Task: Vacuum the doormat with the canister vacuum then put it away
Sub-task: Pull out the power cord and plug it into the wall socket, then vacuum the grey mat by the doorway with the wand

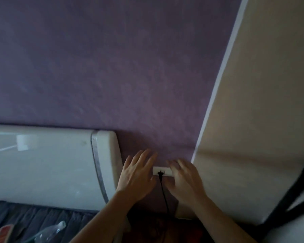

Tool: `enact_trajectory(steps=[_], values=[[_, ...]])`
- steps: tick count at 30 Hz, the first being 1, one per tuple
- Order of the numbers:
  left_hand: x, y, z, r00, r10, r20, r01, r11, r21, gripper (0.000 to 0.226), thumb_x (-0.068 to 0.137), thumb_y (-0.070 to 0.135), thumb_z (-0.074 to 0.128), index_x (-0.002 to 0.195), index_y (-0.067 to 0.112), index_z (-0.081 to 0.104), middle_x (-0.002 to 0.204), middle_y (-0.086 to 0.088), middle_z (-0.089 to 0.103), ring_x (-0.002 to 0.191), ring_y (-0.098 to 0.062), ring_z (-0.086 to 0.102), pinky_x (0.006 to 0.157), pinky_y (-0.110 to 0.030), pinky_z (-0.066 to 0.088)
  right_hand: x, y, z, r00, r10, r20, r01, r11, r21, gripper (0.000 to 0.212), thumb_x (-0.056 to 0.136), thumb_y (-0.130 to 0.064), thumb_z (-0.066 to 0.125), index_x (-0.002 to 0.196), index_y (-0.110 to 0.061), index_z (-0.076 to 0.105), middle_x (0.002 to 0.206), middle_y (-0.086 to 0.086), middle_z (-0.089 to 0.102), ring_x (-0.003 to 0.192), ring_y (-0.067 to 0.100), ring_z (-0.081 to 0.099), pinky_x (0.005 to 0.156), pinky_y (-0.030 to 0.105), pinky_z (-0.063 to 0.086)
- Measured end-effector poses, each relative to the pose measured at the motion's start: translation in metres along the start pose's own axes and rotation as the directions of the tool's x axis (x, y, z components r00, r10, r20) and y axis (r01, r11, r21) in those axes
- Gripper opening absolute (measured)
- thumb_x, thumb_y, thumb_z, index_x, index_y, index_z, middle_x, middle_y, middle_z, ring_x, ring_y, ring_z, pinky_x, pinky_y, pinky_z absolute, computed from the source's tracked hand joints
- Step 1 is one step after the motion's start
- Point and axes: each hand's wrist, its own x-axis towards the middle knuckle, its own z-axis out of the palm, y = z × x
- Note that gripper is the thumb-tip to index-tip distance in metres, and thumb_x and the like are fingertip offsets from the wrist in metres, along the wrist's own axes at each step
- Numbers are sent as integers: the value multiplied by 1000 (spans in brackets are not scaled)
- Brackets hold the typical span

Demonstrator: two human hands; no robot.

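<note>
- Head view looks at a purple wall [112,67] with a white socket [167,170] low on it.
- A black plug [160,173] sits in the socket, near the plate's middle. Its cord [164,193] hangs almost straight down the wall, long axis upright, and drops out of sight near the floor.
- Left hand [137,174] lies just left of the socket. Its grip is apart, with fingers straight, spread and pointing up the wall, and it is clear of the plug.
- Right hand [184,178] is blurred. Its fingers reach over the socket's right end and its grip looks apart, holding nothing. I cannot tell whether it touches the plate.
- The plug and cord run down the narrow gap between the two hands.
- Room is tight: a white headboard [60,163] ends just left of the left hand, and a beige panel [261,120] with a white edge strip [223,71] rises just right of the right hand.
- Dark bedding [25,221] at bottom left carries a clear bottle [49,232].
- A black strap [291,195] crosses the panel at far right.
</note>
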Motion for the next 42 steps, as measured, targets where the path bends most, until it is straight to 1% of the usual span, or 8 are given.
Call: enact_trajectory(steps=[6,8,11,16,19,23,31,42], values=[[-10,48,-105,998,38,51,-33,994,-107,67,88,60,31,150,34,26,154,7,34,144,-17,28,119,-44,24,-36,-25,-108,995,86,50,-85,996,-12,55,87,-52,53,133,-24,64,127,0,66,119,21,61,99,37,51],[-17,61,-121,998,52,36,-47,989,-141,62,90,59,34,146,31,35,149,6,42,139,-18,38,116,-42,32,-51,-27,-132,992,117,40,-117,993,-2,55,84,-51,51,128,-22,66,125,2,67,116,22,63,95,37,53],[-25,79,-128,995,101,-16,-102,972,-212,52,87,52,48,132,28,51,129,3,60,116,-20,58,99,-38,48,-78,-20,-158,982,186,15,-186,982,9,56,80,-48,52,125,-19,66,123,6,67,113,26,65,90,38,56],[-32,122,-122,979,204,-5,-198,942,-273,61,78,53,50,131,23,56,122,0,66,101,-24,66,85,-41,54,-135,14,-180,942,335,-1,-334,942,39,61,89,-48,51,142,-18,54,140,8,56,131,27,52,105,39,46],[-29,152,-120,962,272,33,-249,917,-312,64,82,54,50,139,24,51,131,4,61,112,-21,61,91,-42,53,-166,39,-190,903,430,14,-430,902,40,59,98,-47,49,152,-25,40,153,2,41,142,20,37,115,36,36],[-5,199,-103,933,348,90,-305,898,-317,70,82,60,35,142,26,46,137,6,56,121,-20,55,95,-42,52,-194,81,-200,853,522,19,-523,852,31,59,101,-47,45,155,-27,31,158,-2,33,147,17,27,119,34,29],[62,316,-44,891,430,144,-372,875,-309,65,84,59,42,141,29,45,136,7,57,117,-18,58,95,-39,50,-208,204,-204,789,613,-48,-610,790,65,56,98,-47,51,149,-26,42,148,-5,47,136,16,44,111,33,41],[144,419,42,891,302,339,-203,933,-298,62,87,59,50,142,33,41,138,8,54,120,-17,55,96,-38,51,-164,365,-182,757,651,52,-647,736,199,45,98,-35,59,138,-16,51,134,5,59,123,23,57,98,33,49]])
